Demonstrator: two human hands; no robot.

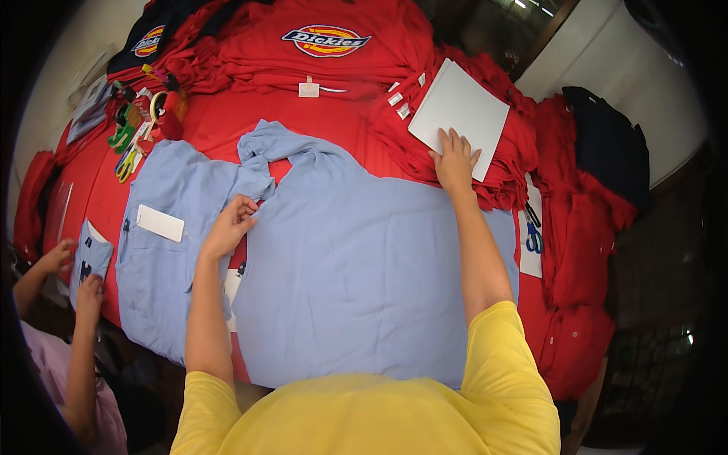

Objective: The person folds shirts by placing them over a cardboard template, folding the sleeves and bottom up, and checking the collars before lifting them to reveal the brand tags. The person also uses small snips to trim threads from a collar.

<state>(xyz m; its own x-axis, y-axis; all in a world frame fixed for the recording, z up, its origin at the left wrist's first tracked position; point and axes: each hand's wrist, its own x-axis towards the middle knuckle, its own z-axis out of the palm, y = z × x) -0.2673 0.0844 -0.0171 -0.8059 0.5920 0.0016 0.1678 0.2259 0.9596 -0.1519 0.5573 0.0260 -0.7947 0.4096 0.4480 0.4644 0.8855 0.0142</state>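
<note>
A light blue shirt [349,273] lies spread before me, one sleeve reaching away at its upper left. At the shirt's left edge, just below that sleeve, my left hand [229,227] has its fingers curled together on the cloth. My right hand [456,163] rests on a stack of white cards [462,106], its fingers stretched out and slightly apart. Those cards sit on a pile of red garments [387,140]. Left of the spread shirt is another light blue garment [163,265] with a blank white tag [160,223] on it.
Folded red shirts [258,45] are piled at the back. Scissors, tape and other tools [144,121] cluster at the far left. Blue-handled scissors [534,238] lie on the right. A co-worker's hands [89,292] hold a small folded blue garment [92,254] at left.
</note>
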